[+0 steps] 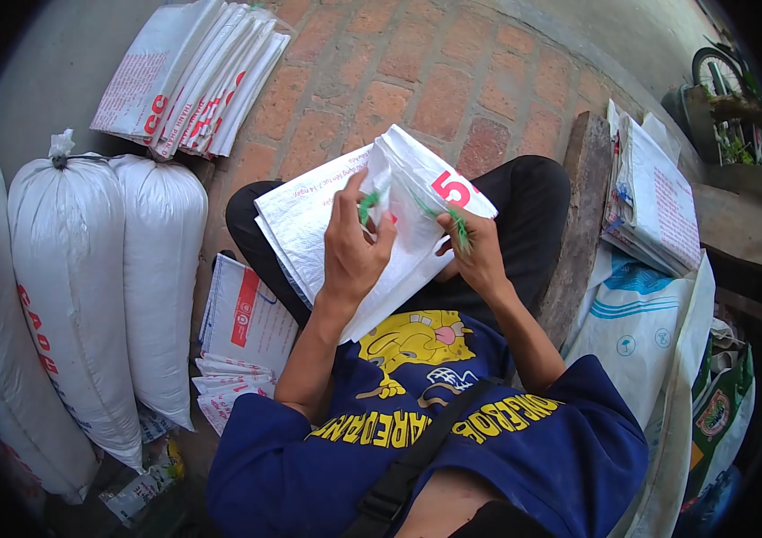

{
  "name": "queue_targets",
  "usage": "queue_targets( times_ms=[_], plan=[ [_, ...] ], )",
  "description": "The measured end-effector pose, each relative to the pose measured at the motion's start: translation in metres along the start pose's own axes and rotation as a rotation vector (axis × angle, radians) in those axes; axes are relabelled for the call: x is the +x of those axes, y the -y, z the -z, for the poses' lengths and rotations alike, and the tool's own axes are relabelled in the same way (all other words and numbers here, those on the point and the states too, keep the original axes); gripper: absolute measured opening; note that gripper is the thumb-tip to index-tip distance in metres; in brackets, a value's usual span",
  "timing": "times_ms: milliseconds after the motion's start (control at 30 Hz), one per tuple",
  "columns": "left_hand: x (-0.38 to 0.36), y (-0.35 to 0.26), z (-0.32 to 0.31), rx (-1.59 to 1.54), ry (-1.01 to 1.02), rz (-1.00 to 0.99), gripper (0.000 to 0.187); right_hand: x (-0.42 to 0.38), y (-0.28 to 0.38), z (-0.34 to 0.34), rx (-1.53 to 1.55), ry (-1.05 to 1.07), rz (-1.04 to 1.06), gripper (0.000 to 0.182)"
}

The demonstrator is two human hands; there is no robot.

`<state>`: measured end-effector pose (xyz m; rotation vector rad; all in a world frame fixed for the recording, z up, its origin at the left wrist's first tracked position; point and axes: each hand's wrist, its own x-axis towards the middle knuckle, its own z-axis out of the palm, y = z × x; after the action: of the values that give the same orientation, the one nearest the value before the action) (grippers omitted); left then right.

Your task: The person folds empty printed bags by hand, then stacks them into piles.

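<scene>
A stack of folded white woven sacks with red print lies across the crossed legs. Its top edge stands up between my hands, and green string runs along that edge. My left hand has its fingers curled round a small tuft of the string at the stack's middle. My right hand is closed on another frayed bunch of it, beside a large red digit. Part of what lies inside the left fingers is hidden.
Full white sacks stand at the left. Folded sacks are piled at the upper left and on the right. A wooden beam borders the brick floor. More printed sacks lie beside the left knee.
</scene>
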<state>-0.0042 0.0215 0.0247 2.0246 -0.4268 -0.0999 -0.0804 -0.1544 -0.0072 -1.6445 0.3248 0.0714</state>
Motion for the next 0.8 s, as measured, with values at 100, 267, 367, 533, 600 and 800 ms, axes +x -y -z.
queue_targets(
  times_ms=[100, 267, 367, 533, 600, 800],
  plan=[
    [-0.002, 0.004, 0.004, 0.456, -0.133, -0.240, 0.035, 0.000, -0.004, 0.004, -0.563, -0.226, 0.331, 0.046],
    [0.007, 0.021, 0.022, 0.779, -0.214, -0.188, 0.014, -0.001, -0.011, 0.016, -0.714, -0.422, 0.266, 0.055],
    [0.024, 0.030, 0.042, 0.822, -0.202, -0.079, 0.009, 0.004, -0.026, 0.043, -0.813, -0.377, 0.305, 0.028],
    [0.097, 0.041, 0.051, 0.956, -0.154, 0.030, 0.014, 0.056, -0.001, 0.088, -0.968, -0.354, 0.248, 0.017],
    [0.174, 0.067, 0.052, 0.806, -0.160, -0.158, 0.019, 0.115, 0.015, 0.130, -0.859, -0.277, 0.326, 0.025],
    [0.428, -0.072, 0.110, -0.336, -0.358, 0.018, 0.006, 0.351, 0.205, 0.357, 0.169, -0.410, 0.290, 0.018]
  ],
)
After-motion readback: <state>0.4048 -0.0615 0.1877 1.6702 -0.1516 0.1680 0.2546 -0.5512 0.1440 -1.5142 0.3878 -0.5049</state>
